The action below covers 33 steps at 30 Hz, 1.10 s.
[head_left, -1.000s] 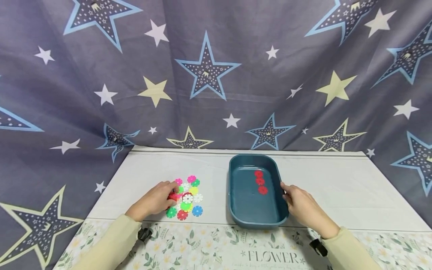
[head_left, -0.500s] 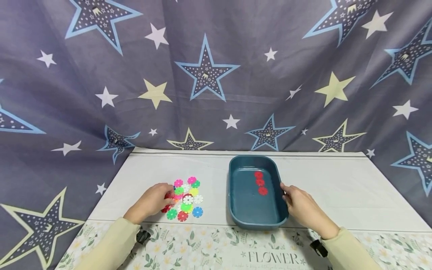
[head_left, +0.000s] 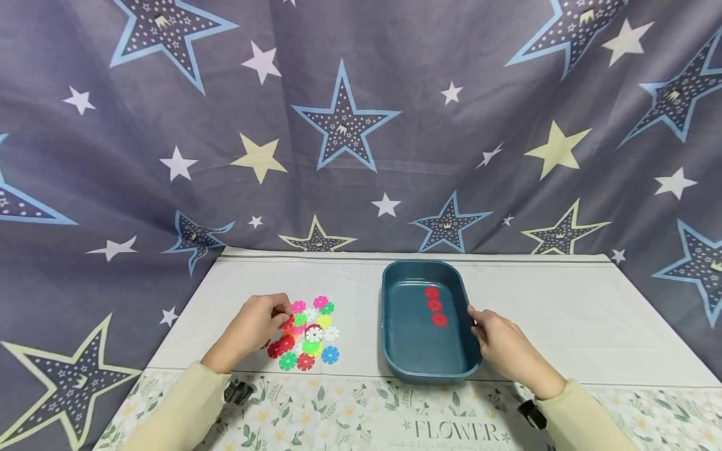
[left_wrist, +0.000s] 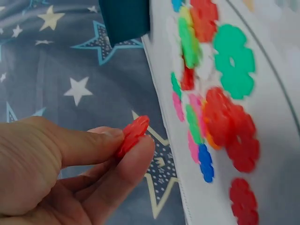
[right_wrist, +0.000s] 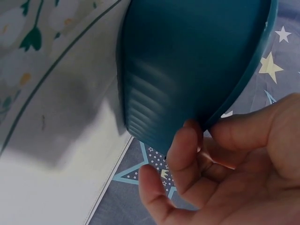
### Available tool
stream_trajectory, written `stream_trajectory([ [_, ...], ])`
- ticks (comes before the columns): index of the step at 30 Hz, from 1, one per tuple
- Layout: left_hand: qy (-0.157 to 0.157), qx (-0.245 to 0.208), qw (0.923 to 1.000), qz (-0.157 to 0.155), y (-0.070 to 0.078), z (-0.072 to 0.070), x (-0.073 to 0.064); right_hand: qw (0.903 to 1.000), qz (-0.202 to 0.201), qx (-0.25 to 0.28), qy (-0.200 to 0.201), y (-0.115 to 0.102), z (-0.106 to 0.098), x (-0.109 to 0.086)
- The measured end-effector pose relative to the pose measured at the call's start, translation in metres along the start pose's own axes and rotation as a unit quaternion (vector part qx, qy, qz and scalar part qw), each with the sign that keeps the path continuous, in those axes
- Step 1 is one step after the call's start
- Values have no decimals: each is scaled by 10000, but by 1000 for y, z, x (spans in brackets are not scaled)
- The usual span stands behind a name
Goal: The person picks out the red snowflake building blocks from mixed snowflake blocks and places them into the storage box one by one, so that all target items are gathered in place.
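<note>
My left hand is just above the left side of a loose pile of notched plastic discs. Between thumb and fingertips it pinches a red disc, clearly seen in the left wrist view. Below lie more discs, among them a green disc, a blue disc, a white disc and several red, pink and yellow ones, some overlapping. My right hand grips the right rim of a dark teal bin, thumb at the edge and fingers outside. Three red discs lie in a row inside.
A white cloth covers the table, with a flower-printed strip along the front. Behind it hangs a grey star-patterned curtain. The bin stands to the right of the pile, with a gap of white cloth between.
My left hand has risen and drawn slightly left off the pile with a red disc pinched in it, uncovering red discs beneath. The right hand and bin have stayed in place.
</note>
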<state>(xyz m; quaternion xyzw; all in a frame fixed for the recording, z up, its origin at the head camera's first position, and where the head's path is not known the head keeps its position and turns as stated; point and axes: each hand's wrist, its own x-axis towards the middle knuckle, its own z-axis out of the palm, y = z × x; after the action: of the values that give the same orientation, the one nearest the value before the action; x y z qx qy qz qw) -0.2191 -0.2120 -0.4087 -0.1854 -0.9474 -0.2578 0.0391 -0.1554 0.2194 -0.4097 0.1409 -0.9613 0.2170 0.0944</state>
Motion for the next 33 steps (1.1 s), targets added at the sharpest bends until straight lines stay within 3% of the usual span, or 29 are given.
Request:
stream_trajectory([
  [7, 721, -55, 9972, 175, 17, -2, 3, 9999, 77, 42, -99, 0, 0, 0],
  [10, 767, -120, 9962, 394, 24, -2, 4, 9999, 87, 67, -127, 0, 0, -1],
  [15, 511, 25, 9921, 1141, 35, -3, 3, 9999, 59, 32, -93, 1, 1, -1],
  [21, 319, 172, 9780, 2054, 53, 2, 6, 10000, 14, -7, -6, 3, 2, -2],
  [27, -131, -23, 9650, 2619, 87, 13, 15, 10000, 14, -45, 76, 3, 2, -2],
  [30, -473, 36, 9538, 2967, 110, 23, 23, 9999, -12, -57, 118, 2, 2, -1],
  [33, -887, 240, 9372, 3364, 131, 37, 32, 9999, -55, -66, 133, 1, 2, -1],
])
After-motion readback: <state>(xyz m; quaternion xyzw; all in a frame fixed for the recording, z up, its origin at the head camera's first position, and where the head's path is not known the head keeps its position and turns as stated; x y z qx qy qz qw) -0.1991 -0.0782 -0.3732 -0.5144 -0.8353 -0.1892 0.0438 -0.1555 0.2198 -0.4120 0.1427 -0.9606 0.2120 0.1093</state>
